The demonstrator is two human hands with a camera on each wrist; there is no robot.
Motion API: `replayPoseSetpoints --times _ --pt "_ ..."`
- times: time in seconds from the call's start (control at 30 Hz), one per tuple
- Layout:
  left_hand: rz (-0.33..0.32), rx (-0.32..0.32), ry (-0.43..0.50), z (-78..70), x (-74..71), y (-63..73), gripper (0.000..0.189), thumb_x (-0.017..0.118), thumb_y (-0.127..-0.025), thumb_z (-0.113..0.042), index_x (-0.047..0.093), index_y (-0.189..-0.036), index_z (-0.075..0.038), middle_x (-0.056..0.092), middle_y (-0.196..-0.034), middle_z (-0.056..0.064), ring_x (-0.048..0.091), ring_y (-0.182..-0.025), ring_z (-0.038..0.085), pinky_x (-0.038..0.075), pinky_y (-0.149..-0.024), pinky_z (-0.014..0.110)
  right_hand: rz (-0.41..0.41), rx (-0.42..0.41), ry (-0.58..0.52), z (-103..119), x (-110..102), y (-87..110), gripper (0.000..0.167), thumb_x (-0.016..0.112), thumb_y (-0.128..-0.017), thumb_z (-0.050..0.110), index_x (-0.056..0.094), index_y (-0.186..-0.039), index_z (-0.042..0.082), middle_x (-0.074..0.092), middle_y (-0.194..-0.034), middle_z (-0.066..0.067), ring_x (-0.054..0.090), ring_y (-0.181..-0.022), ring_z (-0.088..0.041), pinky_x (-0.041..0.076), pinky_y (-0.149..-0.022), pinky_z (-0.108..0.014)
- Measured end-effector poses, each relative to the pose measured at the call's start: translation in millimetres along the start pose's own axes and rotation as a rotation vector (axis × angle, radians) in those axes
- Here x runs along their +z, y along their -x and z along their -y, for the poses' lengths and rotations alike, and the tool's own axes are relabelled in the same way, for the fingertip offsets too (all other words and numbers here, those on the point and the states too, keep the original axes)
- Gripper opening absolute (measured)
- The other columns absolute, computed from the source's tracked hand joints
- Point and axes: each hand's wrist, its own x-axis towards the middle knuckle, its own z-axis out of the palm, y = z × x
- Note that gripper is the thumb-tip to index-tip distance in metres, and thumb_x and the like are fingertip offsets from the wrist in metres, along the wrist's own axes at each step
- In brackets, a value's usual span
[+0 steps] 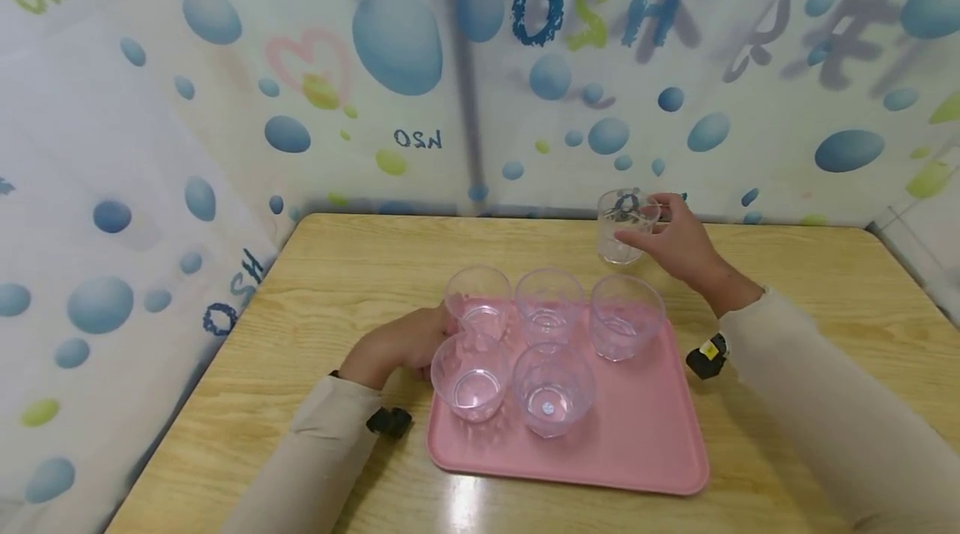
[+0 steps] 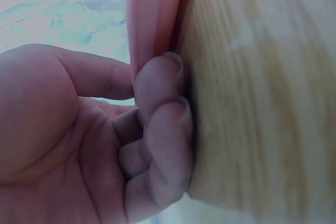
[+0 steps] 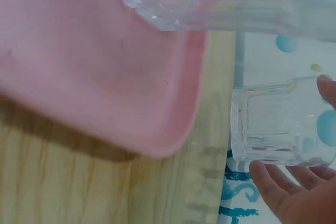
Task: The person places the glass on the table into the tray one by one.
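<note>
My right hand (image 1: 678,242) holds a clear plastic cup (image 1: 618,226) upright past the far side of the pink tray (image 1: 637,434). In the right wrist view, its thumb and fingers (image 3: 273,184) lie on opposite sides of that cup (image 3: 268,124). At the tray's left edge, my left hand (image 1: 408,342) pinches the rim, partly hidden behind the clear cups. The left wrist view shows the thumb on one side of the tray rim (image 2: 149,19) and curled fingers (image 2: 168,145) on the table side. Several more clear cups (image 1: 553,401) stand upright on the tray in two rows.
The wooden table (image 1: 810,301) runs back to a wall (image 1: 510,101) printed with blue and green drops. The tray's front right part is bare pink surface. Small black devices (image 1: 707,357) are worn at both wrists.
</note>
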Motion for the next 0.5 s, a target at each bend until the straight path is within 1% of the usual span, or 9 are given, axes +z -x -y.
replayPoseSetpoints --times 0.13,0.2,0.33,0.37,0.4,0.43,0.5 --pt "-0.007 -0.011 0.004 0.6 0.6 -0.9 0.015 0.06 -0.097 -0.023 0.062 -0.106 -0.011 0.059 -0.063 0.006 0.054 -0.048 0.017 0.046 -0.044 0.027 -0.019 0.011 -0.019 -1.4 -7.5 9.5 0.109 0.071 -0.084 0.06 0.009 -0.16 0.01 0.032 -0.159 -0.017 0.037 -0.143 -0.042 0.044 -0.106 -0.061" --pt "-0.007 -0.011 0.004 1.0 0.9 -1.2 0.014 0.059 -0.097 -0.024 0.064 -0.099 -0.011 0.059 -0.062 0.006 0.054 -0.048 0.017 0.046 -0.044 0.027 -0.03 0.014 -0.031 -2.3 -11.5 15.1 0.111 0.071 -0.084 0.061 0.007 -0.16 0.012 0.029 -0.161 -0.016 0.034 -0.144 -0.043 0.043 -0.105 -0.062" --pt "-0.011 -0.006 0.003 1.1 0.8 -1.6 0.013 0.06 -0.097 -0.023 0.064 -0.097 -0.011 0.059 -0.064 0.006 0.054 -0.048 0.017 0.047 -0.044 0.027 -0.072 0.001 -0.053 -2.2 -20.9 29.3 0.108 0.071 -0.086 0.056 0.006 -0.16 0.013 0.028 -0.161 -0.016 0.032 -0.144 -0.045 0.043 -0.106 -0.062" --pt "-0.01 -0.005 0.004 1.0 0.8 -1.7 0.012 0.06 -0.096 -0.022 0.064 -0.097 -0.01 0.06 -0.064 0.007 0.055 -0.048 0.017 0.047 -0.044 0.027 -0.082 -0.006 -0.062 -1.4 -23.6 33.2 0.106 0.071 -0.087 0.055 0.006 -0.16 0.013 0.03 -0.16 -0.016 0.034 -0.144 -0.043 0.044 -0.105 -0.06" --pt "-0.011 -0.005 0.007 0.7 0.7 -1.6 0.011 0.06 -0.096 -0.021 0.063 -0.098 -0.011 0.06 -0.065 0.007 0.055 -0.048 0.017 0.047 -0.044 0.027 -0.094 -0.012 -0.066 -0.3 -26.4 37.1 0.105 0.07 -0.088 0.054 0.006 -0.16 0.013 0.031 -0.159 -0.015 0.035 -0.143 -0.042 0.047 -0.103 -0.055" --pt "-0.013 0.0 0.007 0.4 0.5 -1.7 0.011 0.06 -0.096 -0.021 0.063 -0.097 -0.01 0.06 -0.065 0.007 0.055 -0.048 0.017 0.048 -0.044 0.027 -0.105 -0.018 -0.069 1.0 -29.3 41.1 0.103 0.07 -0.089 0.053 0.007 -0.16 0.014 0.032 -0.159 -0.015 0.038 -0.141 -0.039 0.05 -0.1 -0.048" --pt "-0.016 0.002 0.013 -0.1 0.1 -1.7 0.011 0.06 -0.096 -0.02 0.063 -0.097 -0.009 0.06 -0.064 0.007 0.055 -0.047 0.017 0.048 -0.044 0.027 -0.131 -0.024 -0.064 4.3 -34.7 48.7 0.1 0.069 -0.089 0.052 0.008 -0.16 0.015 0.034 -0.157 -0.014 0.045 -0.134 -0.031 0.052 -0.092 -0.031"
